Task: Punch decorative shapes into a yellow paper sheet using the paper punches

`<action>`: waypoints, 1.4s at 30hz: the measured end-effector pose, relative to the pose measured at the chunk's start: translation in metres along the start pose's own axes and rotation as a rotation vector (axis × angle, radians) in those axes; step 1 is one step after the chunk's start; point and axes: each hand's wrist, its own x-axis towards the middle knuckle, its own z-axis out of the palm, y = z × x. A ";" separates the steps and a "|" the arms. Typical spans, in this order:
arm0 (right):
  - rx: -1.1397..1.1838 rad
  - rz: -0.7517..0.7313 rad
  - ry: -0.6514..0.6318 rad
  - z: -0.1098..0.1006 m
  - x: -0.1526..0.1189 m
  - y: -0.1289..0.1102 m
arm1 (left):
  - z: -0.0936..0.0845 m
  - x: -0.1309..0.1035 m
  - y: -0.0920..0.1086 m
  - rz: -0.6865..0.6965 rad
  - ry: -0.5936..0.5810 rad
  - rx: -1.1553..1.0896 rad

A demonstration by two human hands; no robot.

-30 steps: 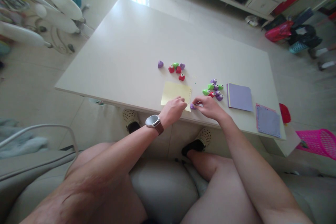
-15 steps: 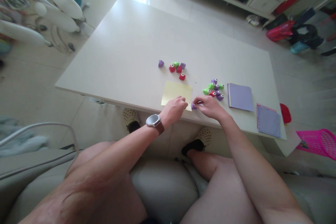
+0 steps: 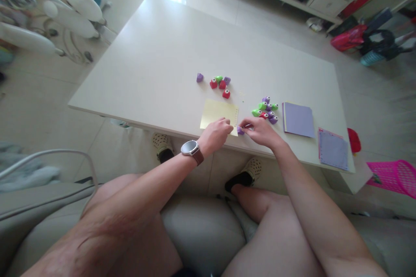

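A yellow sheet (image 3: 216,112) with small holes along its right edge lies near the table's front edge. My left hand (image 3: 217,133) rests on its lower part, fingers curled; whether they pinch the paper is hidden. Just right of the sheet, my right hand (image 3: 256,130) has thumb and fingers closed on a small purple punch (image 3: 240,130) at the sheet's right edge. Several green, purple and red punches (image 3: 263,115) with round eyes sit beyond my right hand. Another group of red, green and purple punches (image 3: 222,84) lies behind the sheet, with a lone purple one (image 3: 199,78) to its left.
On the white table (image 3: 162,60), a stack of purple sheets (image 3: 298,119) and a punched lilac sheet (image 3: 333,149) lie at the right. A pink basket (image 3: 394,177) stands beyond the right end. My feet are under the front edge.
The view has shifted very slightly. Both hands stay in nearly the same place at the sheet and the purple punch.
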 end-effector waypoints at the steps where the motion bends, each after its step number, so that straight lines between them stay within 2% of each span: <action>1: 0.000 0.000 0.001 0.000 0.000 0.000 | 0.000 0.000 0.000 0.001 -0.001 0.001; 42: -0.034 0.018 -0.024 -0.001 0.000 -0.002 | 0.006 0.003 -0.003 0.095 0.028 0.016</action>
